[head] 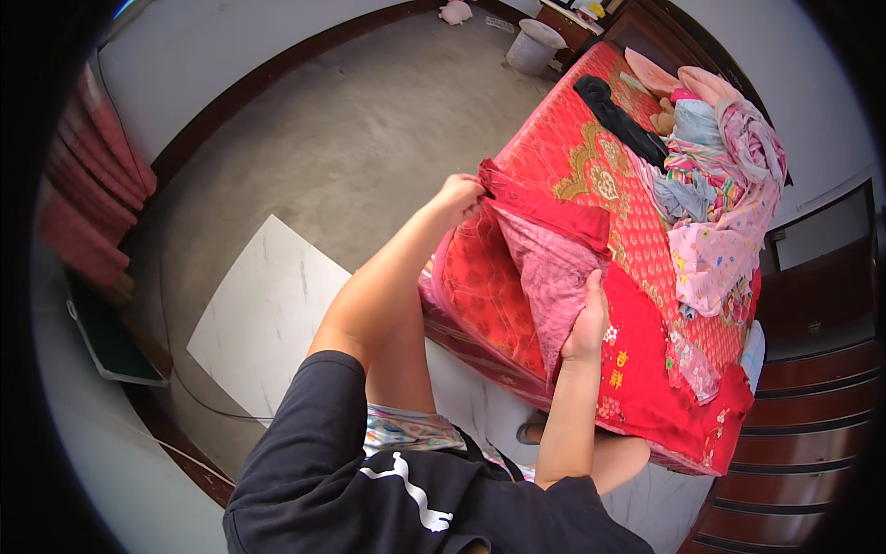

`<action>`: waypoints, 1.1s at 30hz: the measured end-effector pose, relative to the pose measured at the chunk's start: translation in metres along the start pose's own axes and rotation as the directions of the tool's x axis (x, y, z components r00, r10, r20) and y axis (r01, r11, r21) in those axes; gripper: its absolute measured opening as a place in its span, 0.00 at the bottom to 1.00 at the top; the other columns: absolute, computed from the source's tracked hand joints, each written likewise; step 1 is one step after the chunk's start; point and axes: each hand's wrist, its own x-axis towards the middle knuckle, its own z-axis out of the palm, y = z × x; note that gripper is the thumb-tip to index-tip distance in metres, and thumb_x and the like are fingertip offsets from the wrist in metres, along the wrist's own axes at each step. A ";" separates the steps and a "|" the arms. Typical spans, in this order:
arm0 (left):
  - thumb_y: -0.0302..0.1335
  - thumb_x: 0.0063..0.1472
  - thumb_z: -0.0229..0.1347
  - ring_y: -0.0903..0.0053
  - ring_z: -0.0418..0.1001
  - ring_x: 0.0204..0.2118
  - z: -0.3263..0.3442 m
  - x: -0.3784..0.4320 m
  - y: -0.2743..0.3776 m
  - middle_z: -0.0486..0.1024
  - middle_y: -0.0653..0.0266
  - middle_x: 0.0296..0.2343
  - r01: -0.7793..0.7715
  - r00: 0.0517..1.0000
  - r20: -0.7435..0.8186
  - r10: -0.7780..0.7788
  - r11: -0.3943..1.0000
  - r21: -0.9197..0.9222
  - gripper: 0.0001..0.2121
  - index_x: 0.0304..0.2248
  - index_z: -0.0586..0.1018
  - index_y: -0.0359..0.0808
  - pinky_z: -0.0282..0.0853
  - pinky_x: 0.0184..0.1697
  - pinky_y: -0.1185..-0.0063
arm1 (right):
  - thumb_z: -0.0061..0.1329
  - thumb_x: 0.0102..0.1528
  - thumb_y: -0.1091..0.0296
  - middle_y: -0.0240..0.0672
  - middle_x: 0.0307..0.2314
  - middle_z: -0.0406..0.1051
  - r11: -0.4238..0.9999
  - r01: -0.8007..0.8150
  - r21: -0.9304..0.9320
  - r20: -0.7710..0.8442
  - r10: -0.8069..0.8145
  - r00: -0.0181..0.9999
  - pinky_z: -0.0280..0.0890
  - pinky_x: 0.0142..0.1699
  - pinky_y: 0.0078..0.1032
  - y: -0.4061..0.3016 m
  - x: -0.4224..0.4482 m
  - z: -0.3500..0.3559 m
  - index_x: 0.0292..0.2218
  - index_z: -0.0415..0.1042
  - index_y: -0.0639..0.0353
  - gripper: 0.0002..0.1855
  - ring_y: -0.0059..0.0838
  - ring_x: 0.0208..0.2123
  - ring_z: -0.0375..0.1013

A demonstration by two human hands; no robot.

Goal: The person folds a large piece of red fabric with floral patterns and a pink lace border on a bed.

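Note:
A red cloth with a pinkish underside (547, 270) is stretched between my two hands above the near left corner of a mattress with a red and gold cover (588, 163). My left hand (462, 197) pinches its upper left corner. Lower on the right, my right hand (587, 322) grips its folded edge, thumb upward. A bright red cloth with printed flowers (644, 374) lies on the mattress beside my right hand; whether it is one piece with the held cloth I cannot tell. A small pink floral cloth (692, 367) rests on it.
Pink and striped clothes and bedding (727, 201) are heaped along the bed's far right side, near black garment (619, 121). A whitish bin (534, 47) and a pink plush toy (455, 12) stand on the floor. A marbled white board (266, 311) lies left of my legs.

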 end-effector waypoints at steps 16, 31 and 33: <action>0.34 0.60 0.49 0.70 0.76 0.35 -0.065 -0.040 0.026 0.76 0.51 0.37 -0.162 0.957 -0.212 0.200 0.970 0.182 0.18 0.45 0.71 0.31 0.71 0.36 0.76 | 0.40 0.58 0.57 0.45 0.54 0.58 0.217 0.597 -0.773 0.625 0.094 0.775 0.40 0.62 0.44 0.115 -0.046 0.050 0.54 0.60 0.58 0.25 0.41 0.58 0.53; 0.39 0.59 0.47 0.56 0.49 0.60 0.087 -0.168 -0.123 0.56 0.49 0.55 -0.505 0.739 0.558 0.378 -0.237 0.830 0.24 0.54 0.64 0.41 0.42 0.60 0.57 | 0.46 0.53 0.49 0.41 0.60 0.43 -0.389 -0.172 -0.905 -0.195 0.020 0.981 0.34 0.61 0.55 -0.062 -0.115 -0.207 0.58 0.53 0.41 0.33 0.46 0.62 0.37; 0.40 0.59 0.47 0.57 0.48 0.60 0.088 -0.159 -0.144 0.54 0.49 0.56 -0.386 0.713 0.568 0.412 -0.446 0.808 0.26 0.55 0.63 0.42 0.41 0.59 0.55 | 0.42 0.54 0.44 0.41 0.61 0.40 -0.386 -0.252 -0.887 -0.318 0.116 0.941 0.32 0.61 0.57 -0.070 -0.116 -0.235 0.60 0.48 0.40 0.36 0.46 0.63 0.34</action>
